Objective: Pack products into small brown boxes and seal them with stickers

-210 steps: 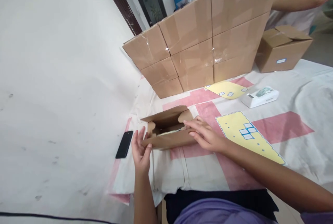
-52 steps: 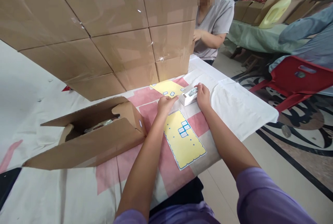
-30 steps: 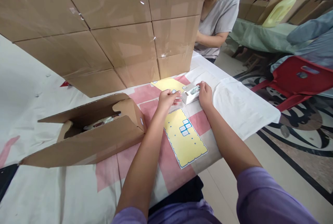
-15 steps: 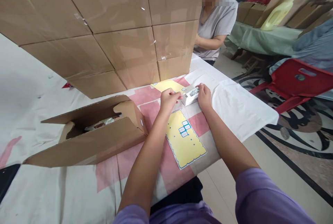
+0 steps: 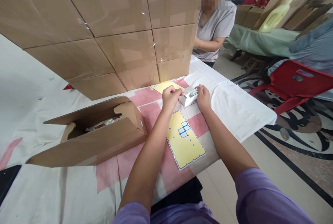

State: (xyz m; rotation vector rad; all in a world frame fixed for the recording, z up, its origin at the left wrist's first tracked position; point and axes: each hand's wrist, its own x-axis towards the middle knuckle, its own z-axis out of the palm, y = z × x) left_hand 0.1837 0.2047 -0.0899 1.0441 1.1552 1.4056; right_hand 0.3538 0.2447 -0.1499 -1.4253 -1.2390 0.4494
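Note:
A small white box [image 5: 187,101] rests on the cloth-covered table, with greyish contents showing through its upper side. My right hand [image 5: 204,97] is closed around the box's right end. At the left end my left hand [image 5: 171,97] is in a pinch, thumb against fingers; whether it grips a flap or something small I cannot make out. Nearer to me lies a yellow card [image 5: 186,144] with a blue wavy border and pale rounded shapes printed on it. Behind the hands is another yellow sheet [image 5: 165,87], partly covered by the left hand.
An open cardboard box [image 5: 91,151] with some packed items stands at left. Stacked taped cartons [image 5: 125,50] form a wall at the back. One person [image 5: 217,26] stands beyond the table; others sit farther off, near a red chair [image 5: 301,82] and a yellow bottle [image 5: 275,16].
Both hands stay at the white box, with only a slight shift of the left hand to the right. The whole view has moved a little.

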